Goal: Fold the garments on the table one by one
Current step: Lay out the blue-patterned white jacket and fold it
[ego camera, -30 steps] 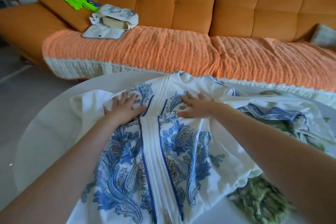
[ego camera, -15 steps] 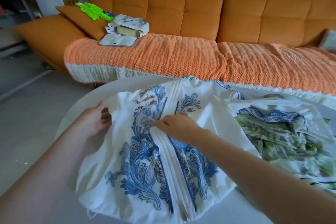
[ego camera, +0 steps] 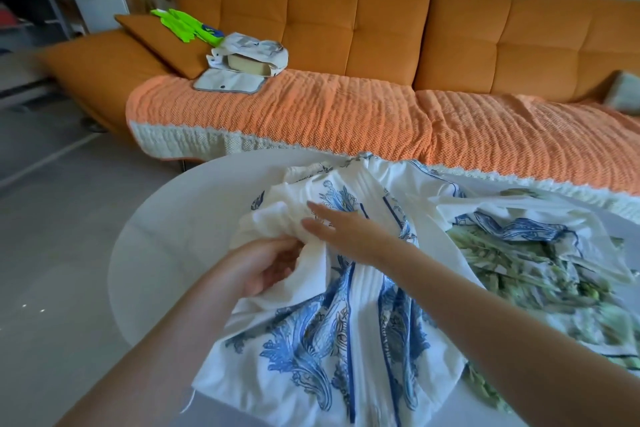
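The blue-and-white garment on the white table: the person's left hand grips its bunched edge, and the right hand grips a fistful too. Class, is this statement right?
Not quite. In the head view the right hand grips nothing: its fingers lie straight on the blue-and-white garment. The left hand does grip the bunched edge, on the white table.
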Demonstrator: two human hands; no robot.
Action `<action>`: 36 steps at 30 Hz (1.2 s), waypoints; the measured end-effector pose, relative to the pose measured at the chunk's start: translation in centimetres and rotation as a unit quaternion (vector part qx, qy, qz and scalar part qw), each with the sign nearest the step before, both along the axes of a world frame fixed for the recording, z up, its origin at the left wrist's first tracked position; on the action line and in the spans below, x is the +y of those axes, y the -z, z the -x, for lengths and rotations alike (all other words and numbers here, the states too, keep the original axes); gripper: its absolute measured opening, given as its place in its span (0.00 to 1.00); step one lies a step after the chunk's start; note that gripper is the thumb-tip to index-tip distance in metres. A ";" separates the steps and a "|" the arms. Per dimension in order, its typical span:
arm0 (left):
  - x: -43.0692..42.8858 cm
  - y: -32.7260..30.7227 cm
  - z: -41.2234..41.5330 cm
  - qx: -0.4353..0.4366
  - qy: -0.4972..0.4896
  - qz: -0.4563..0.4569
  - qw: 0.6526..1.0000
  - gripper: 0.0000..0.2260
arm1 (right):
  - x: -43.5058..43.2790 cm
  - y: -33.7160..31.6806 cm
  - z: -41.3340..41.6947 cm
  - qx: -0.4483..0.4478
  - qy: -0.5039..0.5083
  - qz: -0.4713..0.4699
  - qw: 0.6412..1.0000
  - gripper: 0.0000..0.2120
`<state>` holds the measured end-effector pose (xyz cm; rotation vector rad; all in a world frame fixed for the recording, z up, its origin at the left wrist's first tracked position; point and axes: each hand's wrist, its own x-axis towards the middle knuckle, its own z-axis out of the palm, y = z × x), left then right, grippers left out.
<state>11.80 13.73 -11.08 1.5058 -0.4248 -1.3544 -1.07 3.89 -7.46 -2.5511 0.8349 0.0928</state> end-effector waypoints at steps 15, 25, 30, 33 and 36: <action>-4.4 0.2 -10.2 -0.400 -0.145 -0.036 0.904 0.10 | -2.4 2.1 3.8 0.067 0.032 0.008 0.997 0.29; -10.7 0.4 -4.5 -0.323 0.017 -0.048 0.945 0.13 | -2.2 2.3 4.1 0.072 0.021 0.029 0.997 0.29; -10.2 0.4 -6.0 -0.131 -0.175 0.007 0.976 0.11 | -2.0 2.4 4.4 0.094 0.016 0.041 0.995 0.28; -7.0 -1.2 -10.2 -0.060 -0.313 0.119 0.940 0.08 | -1.9 2.0 4.4 0.100 0.003 0.052 0.994 0.28; -2.5 -3.3 -14.7 -0.047 -0.396 0.175 0.900 0.06 | -2.0 2.0 4.2 0.106 -0.001 0.050 0.993 0.28</action>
